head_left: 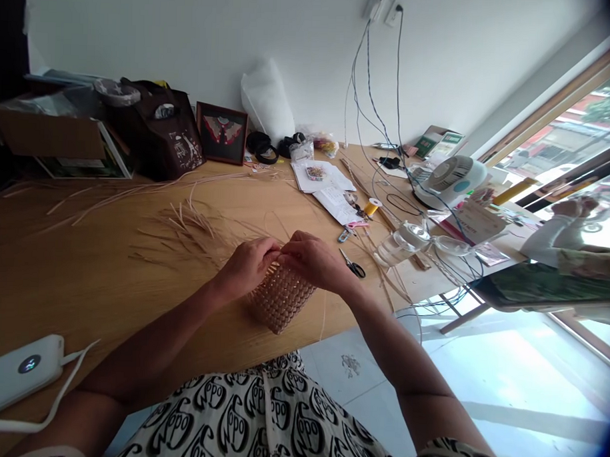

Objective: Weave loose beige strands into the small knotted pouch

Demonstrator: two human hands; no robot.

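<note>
A small brown woven basket [281,300] stands tilted near the front edge of the wooden table [181,331]. Both hands meet at its upper rim. My left hand [248,265] pinches at the rim, thumb and forefinger pressed together on what looks like a weaving strand. From the other side my right hand [316,261] is closed at the same spot, its fingertips touching the left ones. The strand between the fingertips is mostly hidden. Long loose strands [192,231] fan out on the table beyond my left hand.
Black-handled scissors [354,267] lie right of the basket. Farther right are a yellow spool [372,206], a glass pitcher [402,244] and a white fan [451,182]. A framed butterfly picture [221,133] leans at the back. A white power bank [22,372] lies front left. Another person's arm [560,231] shows at right.
</note>
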